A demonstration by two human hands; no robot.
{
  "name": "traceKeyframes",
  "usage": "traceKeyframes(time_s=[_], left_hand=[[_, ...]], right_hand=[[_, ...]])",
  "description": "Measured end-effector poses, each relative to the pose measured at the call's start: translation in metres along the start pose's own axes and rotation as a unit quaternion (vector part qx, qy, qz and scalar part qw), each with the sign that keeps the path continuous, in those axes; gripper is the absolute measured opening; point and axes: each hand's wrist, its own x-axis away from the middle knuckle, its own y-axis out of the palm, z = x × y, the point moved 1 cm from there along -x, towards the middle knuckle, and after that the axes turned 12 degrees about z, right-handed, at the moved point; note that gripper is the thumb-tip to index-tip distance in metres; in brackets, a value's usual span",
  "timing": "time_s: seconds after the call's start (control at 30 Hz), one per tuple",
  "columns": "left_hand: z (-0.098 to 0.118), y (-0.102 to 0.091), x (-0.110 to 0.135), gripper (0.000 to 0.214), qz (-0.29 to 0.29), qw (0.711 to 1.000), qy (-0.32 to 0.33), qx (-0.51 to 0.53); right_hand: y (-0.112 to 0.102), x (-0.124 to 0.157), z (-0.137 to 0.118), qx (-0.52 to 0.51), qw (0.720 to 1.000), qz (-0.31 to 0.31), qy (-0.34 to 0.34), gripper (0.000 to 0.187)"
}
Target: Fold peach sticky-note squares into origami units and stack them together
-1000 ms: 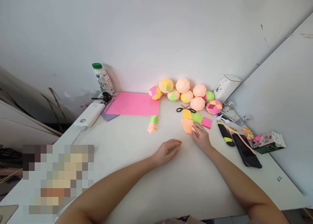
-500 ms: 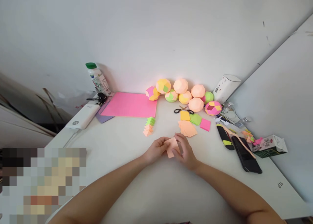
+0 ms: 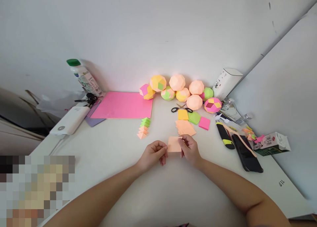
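A peach square of paper (image 3: 174,145) is held up just above the table between my hands, with a crease or bend near its lower edge. My right hand (image 3: 192,150) pinches its right side, thumb in front. At the left edge, my left hand (image 3: 155,152) has thumb and forefinger closed on the paper. Just beyond lies a fanned stack of peach paper squares (image 3: 185,128). Yellow (image 3: 183,114), green (image 3: 194,118) and pink sticky notes (image 3: 204,123) lie behind it. To the left stands a row of small folded green and peach pieces (image 3: 144,128).
Several faceted paper balls (image 3: 177,82) line the wall. Scissors (image 3: 182,108) lie in front of them. A pink sheet (image 3: 123,104), a bottle (image 3: 84,78) and a white power bank (image 3: 70,120) are left. A box cutter (image 3: 225,136), phone (image 3: 247,152) and carton (image 3: 272,143) are right.
The peach paper has turned from slanted to nearly level. My right hand has shifted to grip its right side; my left hand now holds only the left edge. The view has shifted slightly.
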Motion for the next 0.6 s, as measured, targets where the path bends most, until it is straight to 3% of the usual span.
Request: traceKeyframes(time_s=[0.07,0.13,0.23,0.3,0.43,0.6], left_hand=[[0.0,-0.002,0.001,0.036,0.015,1.0,-0.009,-0.005],[0.001,-0.003,0.002,0.045,-0.008,1.0,-0.021,-0.013],[0.004,-0.003,0.004,0.053,-0.078,0.997,-0.014,0.01],[0.007,-0.003,0.003,0.047,-0.088,0.996,-0.003,0.034],[0.006,-0.002,0.0,0.03,-0.041,0.998,-0.007,0.041],[0.001,-0.002,0.0,0.03,-0.022,0.999,-0.003,0.025]], right_hand=[[-0.001,0.001,-0.001,0.0,0.998,0.017,-0.055,0.019],[-0.001,0.003,-0.004,0.009,0.989,0.011,-0.15,0.016],[0.0,0.007,-0.008,0.042,0.95,-0.032,-0.307,0.015],[0.001,0.01,-0.006,0.075,0.925,-0.072,-0.366,0.015],[0.004,0.011,0.003,0.104,0.901,-0.12,-0.403,0.014],[0.007,0.007,0.004,0.078,0.908,-0.135,-0.39,0.015]])
